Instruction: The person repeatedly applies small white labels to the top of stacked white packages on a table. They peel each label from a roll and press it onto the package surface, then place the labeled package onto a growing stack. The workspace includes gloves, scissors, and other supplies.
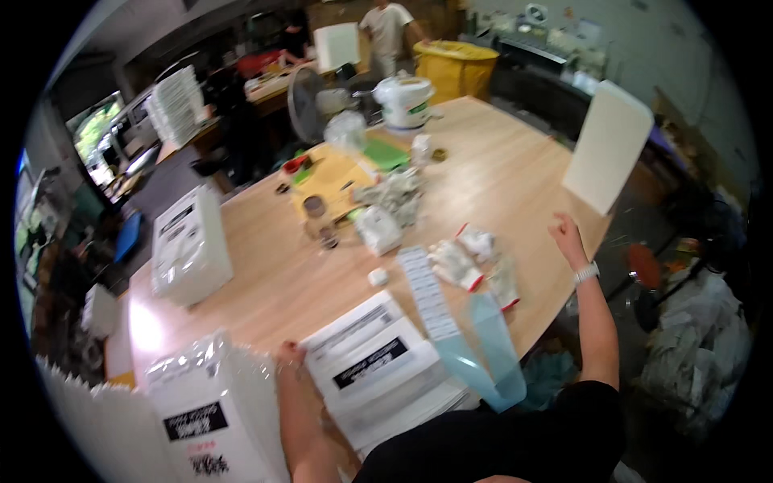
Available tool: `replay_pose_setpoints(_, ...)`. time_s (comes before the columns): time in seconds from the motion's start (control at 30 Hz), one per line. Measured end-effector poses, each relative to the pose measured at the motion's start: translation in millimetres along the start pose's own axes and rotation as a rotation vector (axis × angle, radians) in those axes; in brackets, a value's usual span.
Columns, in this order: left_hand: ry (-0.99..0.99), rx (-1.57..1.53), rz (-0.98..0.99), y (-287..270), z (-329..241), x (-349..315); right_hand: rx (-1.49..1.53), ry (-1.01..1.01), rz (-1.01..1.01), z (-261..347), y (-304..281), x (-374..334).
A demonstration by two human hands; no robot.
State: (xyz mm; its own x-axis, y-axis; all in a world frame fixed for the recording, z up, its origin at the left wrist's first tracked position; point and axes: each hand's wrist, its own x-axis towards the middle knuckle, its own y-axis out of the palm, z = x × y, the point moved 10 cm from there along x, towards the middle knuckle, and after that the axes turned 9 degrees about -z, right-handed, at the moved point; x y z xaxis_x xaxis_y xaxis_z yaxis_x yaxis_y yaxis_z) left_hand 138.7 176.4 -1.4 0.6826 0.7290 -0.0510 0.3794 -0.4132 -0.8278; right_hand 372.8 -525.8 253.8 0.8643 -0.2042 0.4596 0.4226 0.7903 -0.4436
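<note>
A stack of white printed plastic bags (pixel 378 402) with black label blocks lies at the table's near edge, in front of my body. At the top bag's far left corner is my left hand (pixel 291 352), its fingers closed and seeming to pinch that corner; blur hides the exact grip. My right hand (pixel 568 240) is held out over the table's right side, fingers partly bent and apart, with nothing visible in it. A pale band circles that wrist. Just beyond it, a white flat panel (pixel 610 145) stands upright at the table's right edge, apart from the fingers.
Wrapped white packs (pixel 189 249) stand at the left, another (pixel 211 410) beside my left forearm. White work gloves (pixel 455 264), a label strip (pixel 427 294) and blue film (pixel 487 362) lie right of the bags. Farther off are a white bucket (pixel 404 105), a fan (pixel 306 105) and a person (pixel 388 32).
</note>
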Motion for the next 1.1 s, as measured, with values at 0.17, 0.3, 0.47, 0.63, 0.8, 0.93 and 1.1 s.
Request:
replay_pose_setpoints(0.17, 0.136, -0.042, 0.072, 14, -14, 11, 0.073, 0.265, 0.715, -66, 118, -178)
replay_pose_setpoints(0.3, -0.073, -0.318, 0.259, 6, -23, -15, -0.002, 0.334, 0.879, -85, 149, -259)
replay_pose_setpoints(0.47, 0.204, -0.049, 0.160, -30, -54, -17, -0.049, 0.212, 0.933, -75, 169, -276)
replay_pose_setpoints(0.63, 0.270, -0.037, 0.076, -62, -71, -32, 0.340, 0.614, 0.894, -91, 211, -285)
replay_pose_setpoints(0.8, 0.306, -0.048, -0.085, -97, -92, -96, 0.410, 0.647, 0.697, -88, 223, -274)
replay_pose_setpoints(0.93, 0.137, -0.164, 0.374, -74, -68, -206, 0.530, 0.621, 0.608, -66, 223, -263)
replay_pose_setpoints(1.1, 0.282, -0.091, 0.669, -32, -58, -277, 0.529, 0.520, 0.696, -44, 222, -249)
